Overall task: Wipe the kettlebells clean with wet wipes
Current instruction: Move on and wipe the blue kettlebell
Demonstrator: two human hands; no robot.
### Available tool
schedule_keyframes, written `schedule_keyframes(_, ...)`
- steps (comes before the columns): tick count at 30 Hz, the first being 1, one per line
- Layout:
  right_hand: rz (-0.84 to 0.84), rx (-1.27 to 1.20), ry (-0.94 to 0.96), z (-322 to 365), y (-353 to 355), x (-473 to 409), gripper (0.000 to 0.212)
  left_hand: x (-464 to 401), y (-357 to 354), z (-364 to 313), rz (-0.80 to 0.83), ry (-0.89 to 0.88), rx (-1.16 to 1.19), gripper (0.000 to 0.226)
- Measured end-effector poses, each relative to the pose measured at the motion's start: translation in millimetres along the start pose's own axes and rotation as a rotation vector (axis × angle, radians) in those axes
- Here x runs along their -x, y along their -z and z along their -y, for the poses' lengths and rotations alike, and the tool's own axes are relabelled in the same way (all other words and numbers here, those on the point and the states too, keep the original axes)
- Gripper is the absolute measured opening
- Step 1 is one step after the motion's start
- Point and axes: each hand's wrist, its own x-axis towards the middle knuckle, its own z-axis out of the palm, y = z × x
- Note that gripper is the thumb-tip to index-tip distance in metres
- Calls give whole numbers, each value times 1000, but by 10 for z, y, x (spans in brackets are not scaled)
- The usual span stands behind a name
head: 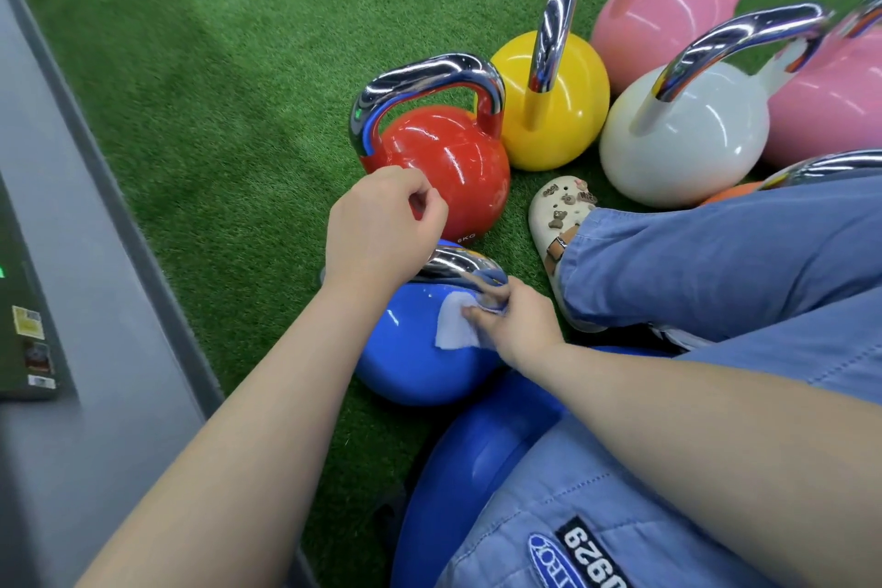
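While right hand (pixel 513 325) pinches white wipe (pixel 456 322), glossy blue kettlebell (pixel 410 358), left hand (pixel 382 224) curled, holding nothing.

Seven kettlebells (pixel 444 167) in view, perhaps an eighth, one wet wipe (pixel 456 322), two hands (pixel 382 224), one shoe (pixel 558 215)

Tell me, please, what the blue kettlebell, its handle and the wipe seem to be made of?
Blue kettlebell: probably metal under glossy blue paint; it shows sharp highlights.
Handle: polished, chrome-like metal with mirror reflections.
Wipe: thin, soft white non-woven cloth, matte, draping over the curved body.
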Motion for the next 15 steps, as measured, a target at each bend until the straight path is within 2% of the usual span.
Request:
schedule_keyframes(3, 135, 265, 150, 63, 219, -76, 19, -4, 2, 3, -4, 2, 2, 17)
schedule_keyframes(4, 162, 379, 197, 98, 276, -89, 19, 0, 3, 6, -5, 3, -1, 17)
schedule_keyframes(6, 161, 508, 276, 155, 345, -101, 35, 3, 8, 3, -13, 6, -3, 17)
schedule_keyframes(10, 57, 447, 334, 199, 298, -38, 43, 8, 10, 6, -28, 14, -4, 17)
schedule_keyframes(13, -36, 324, 394, 285, 265, 2, 41, 8, 7, 9, -33, 18, -2, 17)
schedule_keyframes(15, -63, 352, 500, 399, 257, 34, 33, 5, 6, 9, -35, 21, -4, 17)
